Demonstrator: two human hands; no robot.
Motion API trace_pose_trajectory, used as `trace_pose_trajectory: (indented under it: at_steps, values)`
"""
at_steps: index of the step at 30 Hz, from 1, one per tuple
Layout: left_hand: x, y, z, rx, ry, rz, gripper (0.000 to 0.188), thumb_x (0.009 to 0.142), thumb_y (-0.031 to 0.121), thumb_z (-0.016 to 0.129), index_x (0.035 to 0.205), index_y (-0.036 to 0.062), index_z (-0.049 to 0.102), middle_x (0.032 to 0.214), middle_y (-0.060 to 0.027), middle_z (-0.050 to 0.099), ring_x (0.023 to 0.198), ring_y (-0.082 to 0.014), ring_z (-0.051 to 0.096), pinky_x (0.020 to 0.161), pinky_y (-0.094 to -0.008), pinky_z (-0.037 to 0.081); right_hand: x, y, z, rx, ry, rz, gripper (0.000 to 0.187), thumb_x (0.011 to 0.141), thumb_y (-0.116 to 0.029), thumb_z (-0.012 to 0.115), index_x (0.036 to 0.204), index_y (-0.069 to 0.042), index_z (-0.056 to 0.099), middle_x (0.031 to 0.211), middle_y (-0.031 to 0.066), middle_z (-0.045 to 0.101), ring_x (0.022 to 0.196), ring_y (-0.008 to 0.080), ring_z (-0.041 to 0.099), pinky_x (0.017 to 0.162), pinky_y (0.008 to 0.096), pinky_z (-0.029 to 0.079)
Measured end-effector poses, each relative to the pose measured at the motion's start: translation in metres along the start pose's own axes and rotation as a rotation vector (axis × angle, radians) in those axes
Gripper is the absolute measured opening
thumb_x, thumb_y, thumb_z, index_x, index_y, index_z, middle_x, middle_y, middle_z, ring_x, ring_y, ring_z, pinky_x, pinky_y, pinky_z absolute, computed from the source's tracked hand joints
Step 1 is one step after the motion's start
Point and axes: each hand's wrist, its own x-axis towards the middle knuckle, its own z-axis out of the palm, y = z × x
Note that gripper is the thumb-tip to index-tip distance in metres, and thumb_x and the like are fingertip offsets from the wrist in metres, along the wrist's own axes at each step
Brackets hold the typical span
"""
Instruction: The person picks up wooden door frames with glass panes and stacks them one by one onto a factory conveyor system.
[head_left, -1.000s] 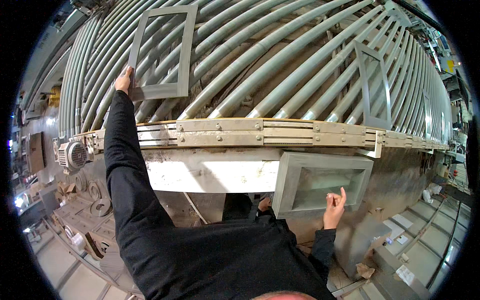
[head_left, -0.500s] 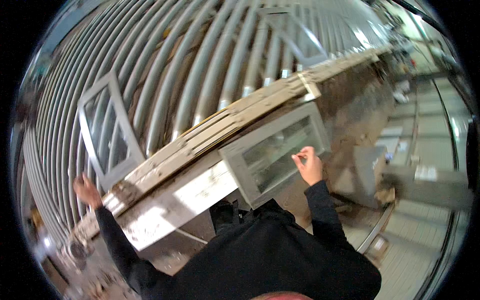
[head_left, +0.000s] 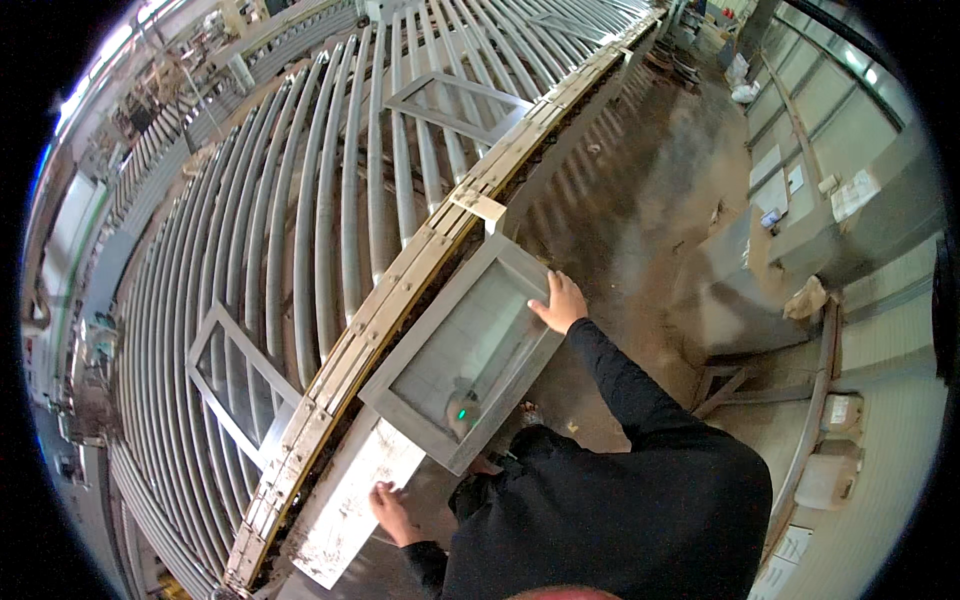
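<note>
Grey frame [head_left: 436, 322], rollers [head_left: 351, 230], brown floor [head_left: 620, 220]

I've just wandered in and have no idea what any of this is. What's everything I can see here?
Near framed panel: one, grey with darker centre, mid-picture beside the rail
Open-looking frames: at least three, grey, on the rollers
Rollers: too many to count, silvery grey, left and top
Rail: one, cream, diagonal along the rollers
Bracket: one, cream, at the rail
Board: one, white, lower centre
Containers: two, whitish, lower right
Sleeves: two, black, below centre
Left-hand grip: one, bare, at the board, contact unclear
Right-hand grip: one, bare, on the near panel's right edge
</note>
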Motion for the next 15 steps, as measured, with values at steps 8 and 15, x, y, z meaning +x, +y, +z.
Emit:
trace_pose_trajectory:
  at_steps: [8,15]
  values:
    - [-0.062,0.005,0.095,-0.135,-0.235,-0.093,0.059,0.104,0.041,0.064,0.141,-0.0026,0.052,0.129,-0.0154,0.064,0.105,-0.0235,0.064,0.088,-0.0387,0.053,-0.064,0.007,0.007,0.136,0.015,-0.017,0.090,0.094,-0.056,0.065,0.152,0.006,0.037,0.156,0.0342,0.038,0.145,0.0485,0.036,0.122,0.0538,0.027]
    - [-0.030,-0.031,0.032,-0.340,-0.104,-0.193,0.045,0.102,0.035,0.065,0.135,0.0049,0.057,0.127,-0.0070,0.061,0.112,-0.0251,0.059,0.095,-0.0423,0.048,-0.112,0.042,0.028,0.642,0.055,0.223,0.077,0.086,-0.061,0.073,0.117,0.009,0.063,0.113,0.0267,0.067,0.108,0.0392,0.065,0.094,0.0447,0.053]
